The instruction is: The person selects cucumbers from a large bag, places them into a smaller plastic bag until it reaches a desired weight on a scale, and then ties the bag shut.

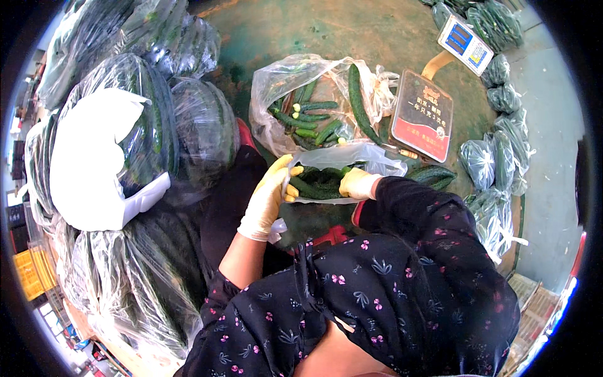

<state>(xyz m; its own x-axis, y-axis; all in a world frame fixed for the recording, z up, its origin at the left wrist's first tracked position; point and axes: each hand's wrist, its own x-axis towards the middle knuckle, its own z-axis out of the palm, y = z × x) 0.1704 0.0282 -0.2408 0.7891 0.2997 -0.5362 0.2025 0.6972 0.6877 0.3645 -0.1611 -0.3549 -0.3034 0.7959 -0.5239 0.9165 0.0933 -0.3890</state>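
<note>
Both hands are wearing thin, matt cream rubber gloves, the left hand [267, 195] and right hand [358, 183] gripping a filmy, glossy clear plastic bag [342, 157] of bumpy-skinned dark green cucumbers [317, 185]. Just beyond them a crinkled clear plastic sack [282, 81] is gleaming, and a scale [422, 115] with a smooth, shiny platform is sitting on worn, rough green flooring [282, 31]. The sleeves are showing soft, matt floral cloth.

We counted two gloved hands, the left hand [267, 198] and the right hand [357, 183], and one weighing scale [422, 114] with one display head [465, 44]. We counted two open cucumber bags, the far bag [295, 81] and the near bag [342, 156]. Sealed cucumber bags [499, 160] were too many and too overlapped to number.
</note>
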